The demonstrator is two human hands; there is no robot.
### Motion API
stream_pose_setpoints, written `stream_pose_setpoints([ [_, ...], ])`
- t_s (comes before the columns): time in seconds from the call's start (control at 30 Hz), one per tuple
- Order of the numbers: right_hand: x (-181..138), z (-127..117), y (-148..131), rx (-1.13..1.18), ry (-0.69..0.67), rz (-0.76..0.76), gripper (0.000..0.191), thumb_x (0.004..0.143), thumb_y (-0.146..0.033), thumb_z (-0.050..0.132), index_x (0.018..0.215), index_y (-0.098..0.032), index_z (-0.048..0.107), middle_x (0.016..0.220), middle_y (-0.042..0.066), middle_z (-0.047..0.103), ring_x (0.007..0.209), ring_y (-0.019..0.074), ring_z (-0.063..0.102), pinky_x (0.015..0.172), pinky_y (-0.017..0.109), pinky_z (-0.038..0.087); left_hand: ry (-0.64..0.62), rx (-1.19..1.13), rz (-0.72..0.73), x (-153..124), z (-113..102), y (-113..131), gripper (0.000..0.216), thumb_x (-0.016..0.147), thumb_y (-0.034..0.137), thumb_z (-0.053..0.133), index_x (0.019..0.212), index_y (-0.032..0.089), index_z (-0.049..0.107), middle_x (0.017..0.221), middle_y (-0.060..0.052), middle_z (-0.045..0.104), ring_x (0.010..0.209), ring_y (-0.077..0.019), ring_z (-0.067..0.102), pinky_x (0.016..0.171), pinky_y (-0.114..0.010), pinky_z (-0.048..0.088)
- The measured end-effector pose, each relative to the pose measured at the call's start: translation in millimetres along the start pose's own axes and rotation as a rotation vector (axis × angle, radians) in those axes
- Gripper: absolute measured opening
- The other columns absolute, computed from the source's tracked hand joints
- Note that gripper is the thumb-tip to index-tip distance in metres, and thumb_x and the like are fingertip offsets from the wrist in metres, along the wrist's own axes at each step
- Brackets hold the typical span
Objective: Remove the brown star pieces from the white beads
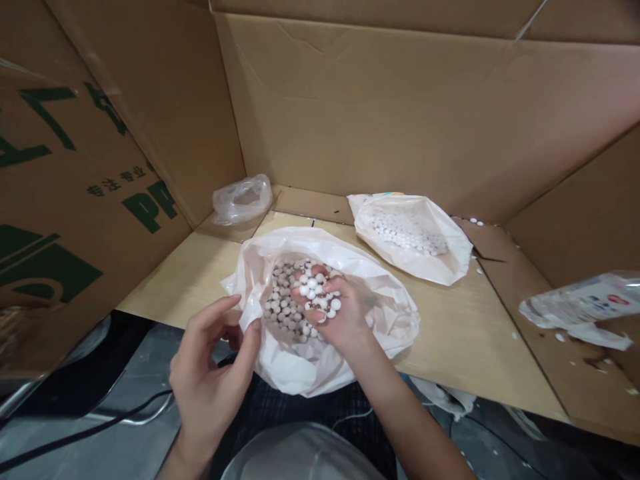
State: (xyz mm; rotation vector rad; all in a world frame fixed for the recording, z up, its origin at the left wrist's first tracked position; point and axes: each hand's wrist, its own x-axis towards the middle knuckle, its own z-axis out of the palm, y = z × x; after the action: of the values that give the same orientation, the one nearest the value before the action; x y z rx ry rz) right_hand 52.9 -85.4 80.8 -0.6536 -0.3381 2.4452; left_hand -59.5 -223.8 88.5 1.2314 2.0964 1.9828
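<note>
A white plastic bag [325,243] lies open near the table's front edge, with many small pale balls [285,303] inside. My left hand [213,367] grips the bag's left rim, thumb and fingers on either side of the crumpled plastic. Inside the bag's mouth, my right hand [345,313] is palm up, its fingers curled around a handful of small white balls [313,288]. Brownish bits show among the balls in that palm. Those in the hand look whiter than the shaded ones below.
A second white bag [450,267] of small white balls lies behind to the right. A crumpled clear bag [243,200] rests at the back left. Cardboard walls [380,113] surround the wooden tabletop [450,327]. A labelled clear plastic package [585,303] is at the right.
</note>
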Motion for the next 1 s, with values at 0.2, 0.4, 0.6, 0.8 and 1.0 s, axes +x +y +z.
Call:
stream_pose_setpoints([
  [0.2, 1.8, -0.3, -0.3, 0.021, 0.015, 0.002, 0.043, 0.046, -0.015, 0.062, 0.087, -0.020, 0.050, 0.084, 0.004, 0.062, 0.066, 0.0158, 0.059, 0.036, 0.013, 0.025, 0.016, 0.016, 0.015, -1.5, 0.6, 1.9, 0.035, 0.075, 0.020, 0.075, 0.107, 0.026, 0.063, 0.078, 0.006, 0.063, 0.068, -0.0005, 0.059, 0.062, -0.008, 0.048],
  [0.4, 2.8, 3.9, 0.1, 0.030, 0.078, 0.047, 0.037, 0.058, -0.026, 0.061, 0.093, -0.020, 0.054, 0.079, 0.004, 0.063, 0.061, 0.0160, 0.060, 0.035, 0.015, 0.026, -0.021, 0.021, 0.024, -2.3, -2.7, -2.9, 0.040, 0.074, 0.018, 0.075, 0.110, 0.027, 0.062, 0.080, 0.006, 0.062, 0.071, -0.0005, 0.059, 0.062, -0.007, 0.049],
  [0.6, 8.0, 5.7, 3.8, -0.001, 0.155, 0.011, 0.030, 0.069, -0.032, 0.057, 0.095, -0.018, 0.058, 0.076, 0.004, 0.066, 0.053, 0.0143, 0.058, 0.032, 0.016, 0.031, -0.035, 0.023, 0.044, -3.5, -3.1, -7.1, 0.043, 0.074, 0.016, 0.075, 0.113, 0.028, 0.060, 0.080, 0.006, 0.062, 0.071, 0.0001, 0.059, 0.065, -0.006, 0.049],
  [0.8, 12.1, 8.0, 8.9, 0.049, 0.262, -0.042, 0.023, 0.081, -0.028, 0.048, 0.091, -0.015, 0.064, 0.078, 0.007, 0.069, 0.055, 0.0163, 0.061, 0.040, 0.023, 0.045, -0.027, 0.026, 0.054, -3.3, -2.5, -6.7, 0.043, 0.074, 0.016, 0.075, 0.112, 0.029, 0.061, 0.080, 0.006, 0.062, 0.071, 0.0004, 0.059, 0.063, -0.005, 0.049],
  [1.0, 16.5, 6.3, 11.0, 0.184, 0.290, -0.136, 0.019, 0.080, -0.020, 0.048, 0.087, -0.014, 0.064, 0.089, 0.006, 0.071, 0.078, 0.0163, 0.066, 0.070, 0.030, 0.057, -0.040, 0.019, 0.038, -4.4, -3.4, -7.7, 0.043, 0.074, 0.016, 0.075, 0.113, 0.029, 0.060, 0.080, 0.006, 0.062, 0.071, 0.0002, 0.059, 0.064, -0.006, 0.049],
])
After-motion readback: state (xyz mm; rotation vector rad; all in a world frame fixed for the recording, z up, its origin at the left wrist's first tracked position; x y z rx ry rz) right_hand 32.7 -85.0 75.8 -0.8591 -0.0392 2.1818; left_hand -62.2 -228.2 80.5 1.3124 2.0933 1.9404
